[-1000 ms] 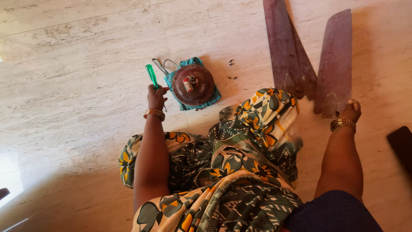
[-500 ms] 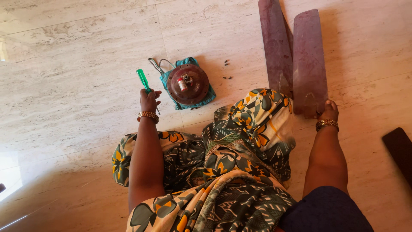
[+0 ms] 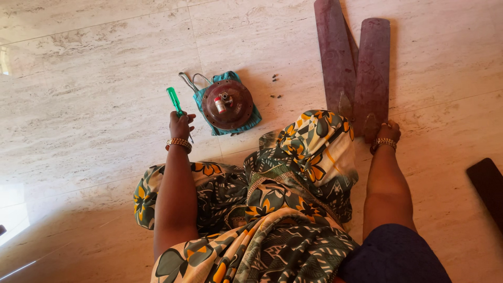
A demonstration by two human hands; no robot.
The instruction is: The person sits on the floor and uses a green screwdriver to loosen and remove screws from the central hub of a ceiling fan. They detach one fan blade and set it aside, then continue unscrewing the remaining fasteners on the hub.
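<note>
Our left hand [image 3: 179, 124] curls its fingers around the screwdriver [image 3: 175, 101], motor [image 3: 227, 104] on cloth [image 3: 250, 116] just beside them, while our right hand's [image 3: 385, 131] fingers grip the nearest blade [image 3: 373, 68], screws [image 3: 274, 87] lying between.

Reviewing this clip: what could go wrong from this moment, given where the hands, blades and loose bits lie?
1. The right hand grips the base end of a fan blade lying against other blades; pulling it may drag or scrape them on the floor.
2. The small dark bits lie loose by the motor housing; the patterned cloth might sweep them away.
3. The left hand holds a green screwdriver with its tip down; leaning on it could scratch the floor.
</note>
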